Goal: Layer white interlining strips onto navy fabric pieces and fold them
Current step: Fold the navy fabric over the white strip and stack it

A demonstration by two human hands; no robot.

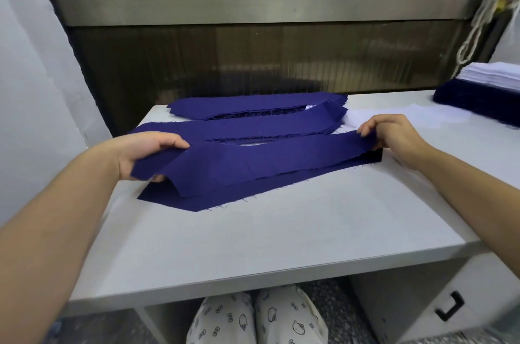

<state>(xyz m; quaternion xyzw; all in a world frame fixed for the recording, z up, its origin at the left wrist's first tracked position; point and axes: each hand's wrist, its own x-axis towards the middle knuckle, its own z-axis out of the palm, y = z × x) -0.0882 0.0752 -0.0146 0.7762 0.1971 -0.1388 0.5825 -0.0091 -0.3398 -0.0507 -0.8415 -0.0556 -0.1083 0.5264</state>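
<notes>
I'm pinching the navy strip (253, 160) at both ends, left hand (146, 156) and right hand (394, 136) both closed on it, mid-frame over the table (281, 231). It's sagging, soft and light, so I'm gripping the ends.

Your arms are bare from the hands right back to where they leave the view at the near corners; no sleeve, cuff, watch, ring or glove shows on either. Your left hand (146, 153) and right hand (394, 134) both show short, plain, unpainted nails. Below the near edge of the counter your knees (257, 318) appear in loose cream-white trousers, printed all over with small dark-outlined cartoon cat faces and bows.
</notes>
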